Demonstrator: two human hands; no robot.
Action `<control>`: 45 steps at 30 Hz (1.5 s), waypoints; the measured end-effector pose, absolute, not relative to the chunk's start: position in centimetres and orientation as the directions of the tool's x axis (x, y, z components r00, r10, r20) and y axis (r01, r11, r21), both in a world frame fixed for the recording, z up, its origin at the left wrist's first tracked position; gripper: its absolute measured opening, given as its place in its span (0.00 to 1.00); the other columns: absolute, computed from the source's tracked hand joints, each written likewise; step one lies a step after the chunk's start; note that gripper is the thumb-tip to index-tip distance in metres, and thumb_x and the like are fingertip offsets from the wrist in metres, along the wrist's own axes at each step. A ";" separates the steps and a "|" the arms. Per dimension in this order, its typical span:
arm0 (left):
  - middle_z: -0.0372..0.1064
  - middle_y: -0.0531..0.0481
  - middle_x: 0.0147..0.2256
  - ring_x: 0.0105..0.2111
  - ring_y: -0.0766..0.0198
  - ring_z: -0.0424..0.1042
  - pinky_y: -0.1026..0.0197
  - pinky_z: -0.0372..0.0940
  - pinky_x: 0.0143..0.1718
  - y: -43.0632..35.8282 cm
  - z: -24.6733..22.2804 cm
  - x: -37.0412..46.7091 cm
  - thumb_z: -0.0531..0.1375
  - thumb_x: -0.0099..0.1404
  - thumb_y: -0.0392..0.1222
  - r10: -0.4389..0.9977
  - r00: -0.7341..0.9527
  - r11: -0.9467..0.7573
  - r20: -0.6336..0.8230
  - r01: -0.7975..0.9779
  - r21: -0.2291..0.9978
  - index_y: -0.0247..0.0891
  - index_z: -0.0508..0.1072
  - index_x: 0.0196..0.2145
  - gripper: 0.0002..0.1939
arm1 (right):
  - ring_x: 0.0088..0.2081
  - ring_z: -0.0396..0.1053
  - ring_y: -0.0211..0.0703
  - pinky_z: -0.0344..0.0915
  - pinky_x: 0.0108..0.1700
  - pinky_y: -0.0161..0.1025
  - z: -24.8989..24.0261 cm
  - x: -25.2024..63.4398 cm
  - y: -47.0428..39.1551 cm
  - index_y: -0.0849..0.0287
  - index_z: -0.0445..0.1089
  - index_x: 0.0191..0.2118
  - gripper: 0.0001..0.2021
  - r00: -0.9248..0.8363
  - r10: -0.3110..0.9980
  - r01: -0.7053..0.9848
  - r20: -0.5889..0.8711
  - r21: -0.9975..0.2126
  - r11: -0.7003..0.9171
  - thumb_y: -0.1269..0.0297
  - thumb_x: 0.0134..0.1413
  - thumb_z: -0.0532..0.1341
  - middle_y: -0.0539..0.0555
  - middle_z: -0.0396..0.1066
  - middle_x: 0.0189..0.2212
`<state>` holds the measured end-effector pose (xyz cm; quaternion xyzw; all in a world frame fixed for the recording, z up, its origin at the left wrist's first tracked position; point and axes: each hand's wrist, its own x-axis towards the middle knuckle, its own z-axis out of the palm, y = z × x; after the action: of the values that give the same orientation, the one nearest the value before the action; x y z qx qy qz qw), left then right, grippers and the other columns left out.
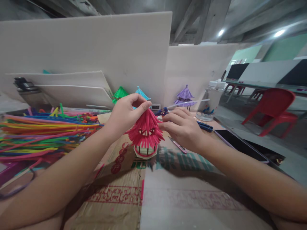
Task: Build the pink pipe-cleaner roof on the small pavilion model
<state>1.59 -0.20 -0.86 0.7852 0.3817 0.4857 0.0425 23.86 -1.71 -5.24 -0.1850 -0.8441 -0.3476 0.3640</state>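
Note:
A red model pavilion (146, 135) with a two-tier roof of fuzzy pipe-cleaner strips stands upright on a pale many-sided base. My left hand (127, 111) pinches the tip of its roof between thumb and fingers. At the roof's right edge, my right hand (181, 127) has its fingers curled, with the fingertips against the red strips; its thumb is mostly hidden. Just behind that hand lies a dark blue glue gun (163, 111) with a small red light and a clear glue stick (189, 103). A craft knife (177, 145) lies below my right hand.
Bundles of coloured pipe cleaners (48, 134) cover the left side. Green (120, 92), light blue (142, 92) and purple (184, 95) pavilions stand behind. At right are a clear bottle (208, 102) and a phone (240, 145). Printed cardboard (115, 201) lies underneath, near a red strip (142, 189).

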 end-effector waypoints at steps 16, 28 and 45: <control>0.72 0.51 0.29 0.30 0.63 0.69 0.62 0.64 0.35 0.1 -1.3 1.7 0.60 0.67 0.52 0.672 0.235 -0.710 0.703 0.475 0.519 0.38 0.71 0.31 0.15 | 0.41 0.69 0.47 0.62 0.45 0.45 -5.4 23.1 -2.7 0.59 0.71 0.41 0.09 -0.665 0.143 0.581 0.733 0.388 0.716 0.60 0.68 0.58 0.57 0.77 0.39; 0.71 0.51 0.28 0.28 0.64 0.68 0.62 0.63 0.34 -0.4 -0.8 1.7 0.61 0.66 0.50 0.668 0.242 -0.708 0.704 0.498 0.501 0.38 0.70 0.28 0.14 | 0.39 0.67 0.44 0.61 0.47 0.44 -5.6 23.5 -2.2 0.57 0.73 0.39 0.08 -0.662 0.066 0.568 0.747 0.442 0.694 0.72 0.67 0.57 0.53 0.78 0.36; 0.68 0.52 0.25 0.26 0.64 0.65 0.62 0.59 0.29 0.0 -1.0 1.5 0.62 0.64 0.53 0.689 0.181 -0.680 0.702 0.499 0.538 0.39 0.69 0.28 0.15 | 0.40 0.69 0.46 0.61 0.44 0.44 -5.2 23.2 -2.6 0.56 0.71 0.40 0.07 -0.645 0.109 0.567 0.756 0.378 0.732 0.61 0.67 0.59 0.54 0.78 0.37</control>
<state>1.52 0.04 -0.95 0.7628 0.3891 0.5079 0.0936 23.24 -2.64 -5.17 -0.1981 -0.8530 -0.3079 0.3719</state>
